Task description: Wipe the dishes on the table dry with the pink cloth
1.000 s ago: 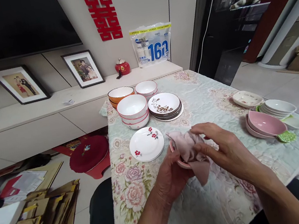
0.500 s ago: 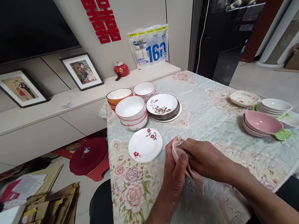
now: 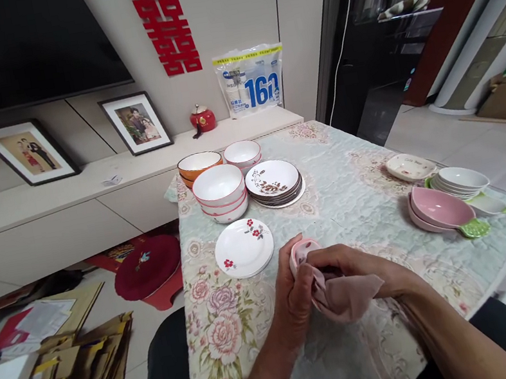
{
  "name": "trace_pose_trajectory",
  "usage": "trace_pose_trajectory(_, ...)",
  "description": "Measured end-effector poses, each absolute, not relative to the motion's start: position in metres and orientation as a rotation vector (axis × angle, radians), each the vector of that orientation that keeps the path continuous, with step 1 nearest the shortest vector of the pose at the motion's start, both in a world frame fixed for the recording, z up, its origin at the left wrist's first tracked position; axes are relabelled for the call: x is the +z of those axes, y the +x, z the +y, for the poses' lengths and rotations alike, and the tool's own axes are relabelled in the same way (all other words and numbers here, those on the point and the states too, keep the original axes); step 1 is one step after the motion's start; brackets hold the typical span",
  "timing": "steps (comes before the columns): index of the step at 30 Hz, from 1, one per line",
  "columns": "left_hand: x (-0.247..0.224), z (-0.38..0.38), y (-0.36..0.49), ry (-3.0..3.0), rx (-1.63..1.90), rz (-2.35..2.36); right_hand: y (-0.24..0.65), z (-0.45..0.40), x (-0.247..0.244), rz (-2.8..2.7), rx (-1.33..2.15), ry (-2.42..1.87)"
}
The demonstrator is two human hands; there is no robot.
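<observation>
My left hand point(image 3: 293, 293) is closed around a small pink-rimmed bowl point(image 3: 302, 245), tilted up above the near part of the table; the fingers hide most of it. My right hand point(image 3: 357, 262) is closed on a thin pale pink cloth point(image 3: 348, 298), its fingers pressing part of it into the bowl while the rest hangs below. Just left of the hands lie stacked white plates point(image 3: 241, 250) with red flowers. Behind them stand a stack of pink-rimmed bowls point(image 3: 219, 185) and a stack of brown-patterned plates point(image 3: 275, 176).
Orange bowls point(image 3: 199, 161) and another white bowl stack point(image 3: 242, 151) stand farther back. To the right are pink leaf-shaped dishes point(image 3: 439, 207), small white bowls point(image 3: 462, 177) and an oval dish point(image 3: 410, 167). A floral cloth point(image 3: 229, 363) covers the table. A red stool point(image 3: 148, 267) stands left.
The bowl has turned so its rim and inside show more. My right hand has shifted, and the cloth now spreads out to the right below it.
</observation>
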State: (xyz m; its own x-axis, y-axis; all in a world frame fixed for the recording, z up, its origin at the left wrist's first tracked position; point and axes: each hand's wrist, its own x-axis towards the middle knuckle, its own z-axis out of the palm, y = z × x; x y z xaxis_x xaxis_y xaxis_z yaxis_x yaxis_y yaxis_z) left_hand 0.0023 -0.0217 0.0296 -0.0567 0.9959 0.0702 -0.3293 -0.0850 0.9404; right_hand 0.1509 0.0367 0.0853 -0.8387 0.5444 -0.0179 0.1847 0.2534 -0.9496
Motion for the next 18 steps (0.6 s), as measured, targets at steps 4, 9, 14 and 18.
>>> trace_pose_trajectory(4,0.039,-0.023,0.003,0.845,1.391,0.961,0.151,0.030,0.088,-2.462,1.269,-0.776)
trace_pose_trajectory(9,0.041,-0.021,0.006,0.719,1.442,0.919,0.137,0.027,0.074,-2.651,0.424,-1.170)
trace_pose_trajectory(14,0.035,-0.018,0.006,0.555,1.426,0.767,0.121,0.030,0.056,-2.499,0.058,-1.302)
trace_pose_trajectory(18,0.041,-0.022,0.005,0.671,1.393,0.810,0.120,0.037,0.050,-2.312,0.086,-1.388)
